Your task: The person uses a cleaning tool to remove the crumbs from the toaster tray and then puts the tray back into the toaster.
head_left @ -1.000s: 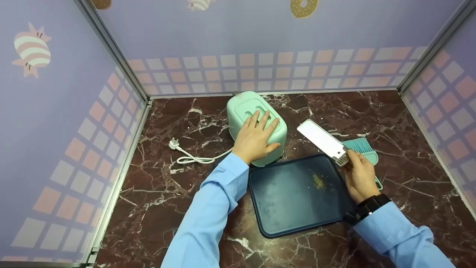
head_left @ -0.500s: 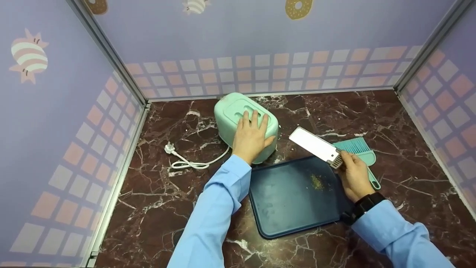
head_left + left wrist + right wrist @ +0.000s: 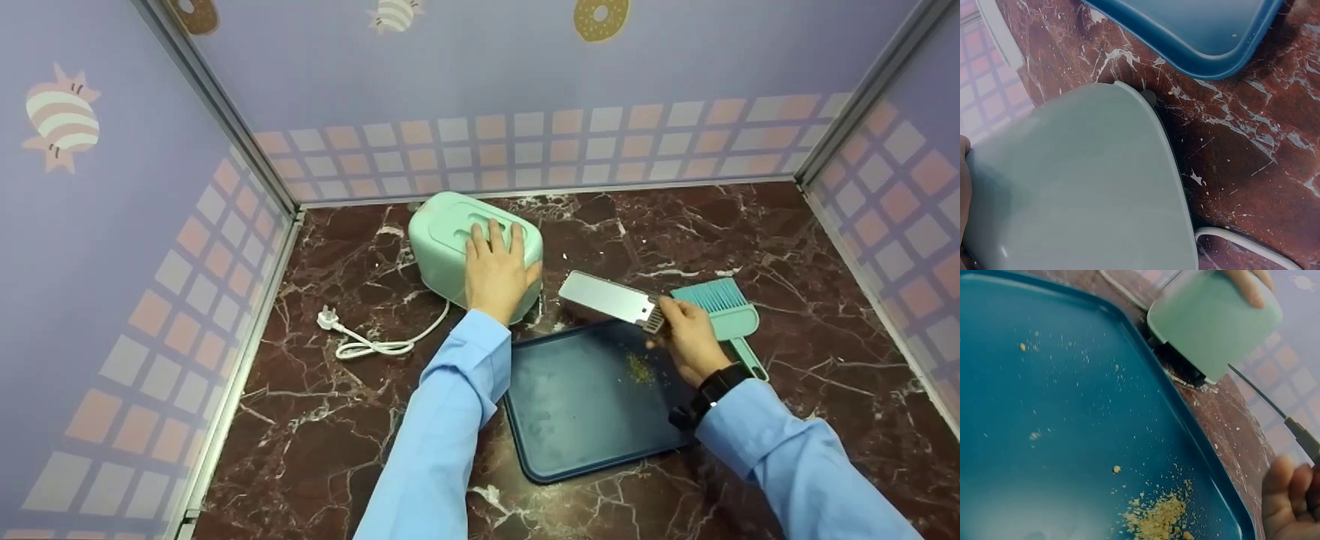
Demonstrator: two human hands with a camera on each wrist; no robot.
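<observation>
A mint-green toaster (image 3: pixel 439 259) with a cord stands on the marbled tabletop near the back. My left hand (image 3: pixel 495 279) rests on its top, fingers spread and straight, thumb over the right edge; in the left wrist view the toaster's smooth side fills the lower left. Between thumb and fingers my right hand (image 3: pixel 691 336) pinches the slotted end of a flat metal crumb tray (image 3: pixel 606 295). The plate's far end points left at the toaster, apart from it, above the back edge of a dark blue tray (image 3: pixel 570 420). Yellowish crumbs (image 3: pixel 1159 517) lie on that blue tray.
A mint-green brush (image 3: pixel 718 306) lies right of the blue tray, partly behind my right hand. The white cord (image 3: pixel 375 348) loops left of the toaster, ending in a plug (image 3: pixel 328 319). Patterned panels (image 3: pixel 495 146) wall in the back and sides. White specks dot the tabletop.
The toaster and its cord have slid left and turned slightly, my left hand staying on top. My right hand has carried the crumb tray left and lower, tilting it flatter and uncovering more of the brush.
</observation>
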